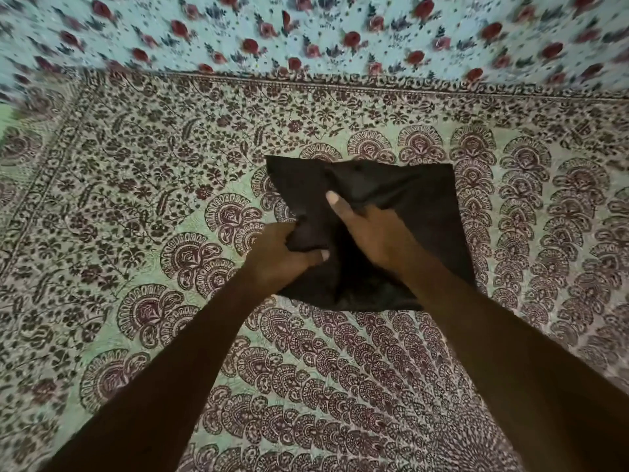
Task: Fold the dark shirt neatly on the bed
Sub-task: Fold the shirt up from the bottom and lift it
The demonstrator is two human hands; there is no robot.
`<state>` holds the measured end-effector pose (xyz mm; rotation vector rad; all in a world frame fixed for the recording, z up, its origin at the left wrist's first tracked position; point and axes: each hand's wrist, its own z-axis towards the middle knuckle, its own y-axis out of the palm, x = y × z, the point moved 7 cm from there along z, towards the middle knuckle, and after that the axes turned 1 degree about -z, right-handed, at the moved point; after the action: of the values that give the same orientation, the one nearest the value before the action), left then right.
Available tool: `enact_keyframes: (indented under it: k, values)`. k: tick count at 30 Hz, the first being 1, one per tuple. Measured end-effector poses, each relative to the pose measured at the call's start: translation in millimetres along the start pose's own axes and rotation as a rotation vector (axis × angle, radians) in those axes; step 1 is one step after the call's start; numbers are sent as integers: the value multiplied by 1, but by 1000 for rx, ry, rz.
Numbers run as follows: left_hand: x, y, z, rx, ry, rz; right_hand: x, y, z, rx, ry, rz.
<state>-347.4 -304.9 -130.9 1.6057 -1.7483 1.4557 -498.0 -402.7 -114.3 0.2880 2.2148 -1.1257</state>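
Item 1, far left and running across the top: pale blue rose-print cloth [136, 28], blurred, bordering the bed's far edge.

Item 2, left field: green bedspread [102, 199] with a dark paisley print, lying flat under everything else we list.

Item 3: left hand [282, 260], fingers and thumb curled round a bunch of cloth at the shirt's left edge.

Item 4: right hand [371, 236], fingers dug into a gathered ridge near the shirt's middle, thumb pointing away from us along the cloth.

Item 5, centre to right: dark shirt [429, 212], already reduced to a rough square lying on the bedspread. Its right side is flat, and its left side is puckered where both hands gather it.

Handling note: we judge the shirt light, soft and limp. It will sag from any single hold and slide layer on layer. We would take it at paired corners or along a folded edge, not by the bunched middle, then smooth it flat with open palms.
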Motion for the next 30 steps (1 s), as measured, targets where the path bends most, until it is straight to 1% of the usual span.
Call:
enact_keyframes:
  k: [2, 3, 5, 7, 10, 13, 14, 16, 19, 21, 22, 23, 26, 28, 30]
  values:
    - [15, 23, -13, -245, 5, -229, -5, 3, 1, -151, 120, 240]
    - [21, 38, -22, -360, 3, -271, -8, 0, -1, -165, 138, 289]
    - [24, 66, -37, -510, 0, -247, 2, -9, 5, -61, 162, 291]
    - [30, 81, -53, -558, -6, -254, 10, -24, 2, 59, 186, 173]
    - [42, 96, -74, -580, 3, -328, 12, -37, -12, 117, 172, 65]
    - [43, 101, -90, -545, 10, -368, 8, -42, -30, 136, 112, -2]
    - [39, 98, -91, -497, -8, -386, 6, -43, -34, 134, 86, -21]
    - [31, 85, -98, -339, -86, -520, 2, -50, -49, 151, 45, 40]
    - [17, 55, -119, -56, -82, -718, -12, -63, -78, 168, -44, 223]
    - [4, 30, -143, 109, -153, -755, -31, -72, -110, 159, -101, 324]
    - [0, 20, -156, 138, -181, -749, -44, -76, -129, 131, -127, 364]
    - [-6, 10, -168, 132, -209, -742, -54, -77, -148, 104, -148, 392]
    - [-17, -16, -205, 60, -303, -747, -89, -79, -203, 61, -212, 491]
    - [-33, -35, -228, 67, -353, -775, -115, -65, -239, 19, -225, 536]
    - [-52, -57, -251, 114, -387, -881, -138, -40, -269, -45, -229, 579]
